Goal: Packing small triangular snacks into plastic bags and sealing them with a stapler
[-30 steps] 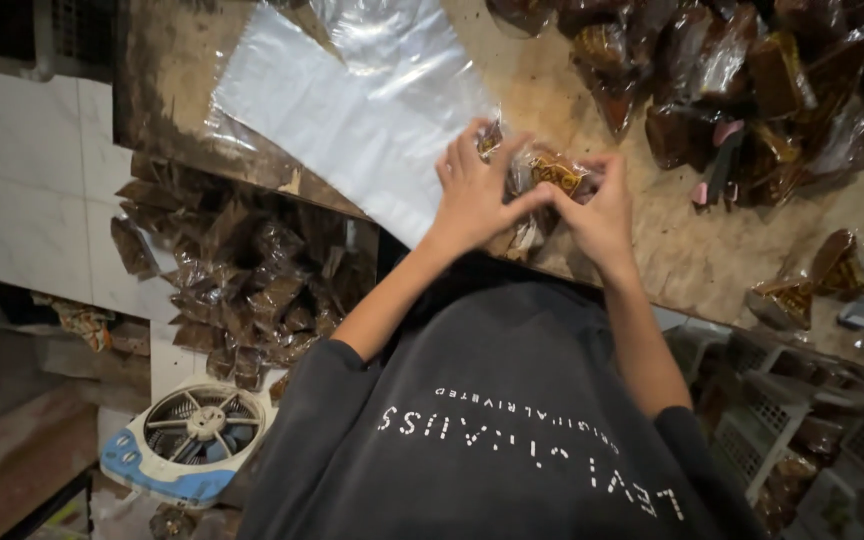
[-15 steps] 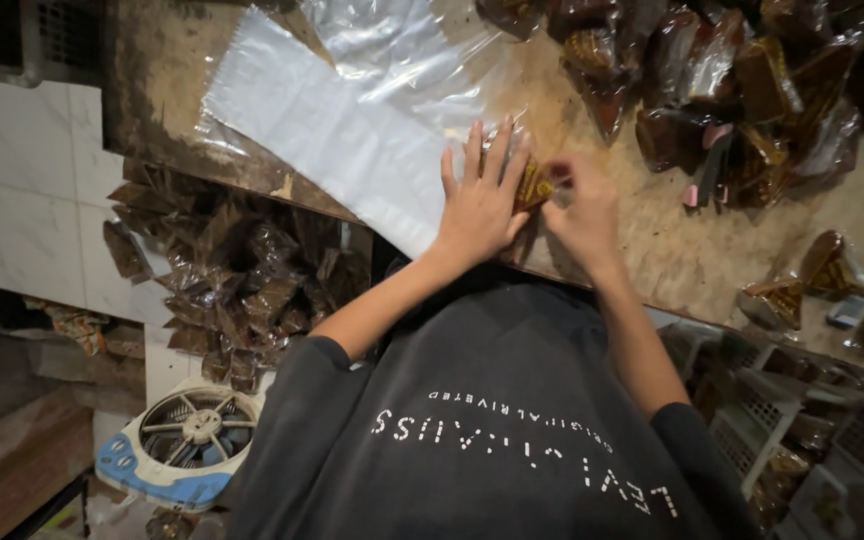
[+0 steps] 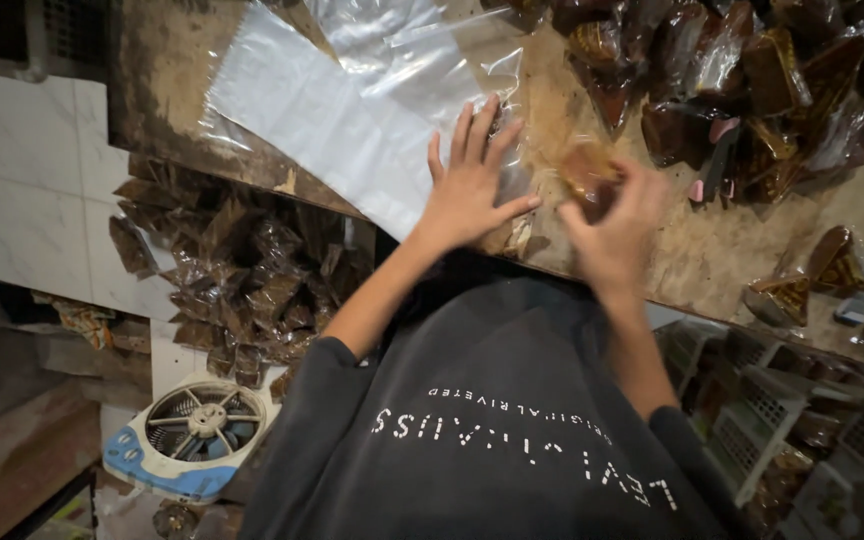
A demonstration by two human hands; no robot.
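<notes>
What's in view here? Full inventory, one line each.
plastic sheet: one, clear, flat on table's left part
table: one, worn brown wood, across top
wrapped packets: many, dark brown, piled top right on table
floor packets: many, brown, heap below table's left edge
fan: one, white and blue, lower left floor
crates: several, pale, lower right
left hand: flat on sheet, fingers spread
right hand: blurred, holding a brown packet

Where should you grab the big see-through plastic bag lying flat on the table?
Probably at the near end of the clear plastic bag, beside the left hand pressing it flat. It lies thin and flat on the wooden table, so pinching that edge from the table's near side looks easiest. The right hand holds a small brown packet.
</notes>
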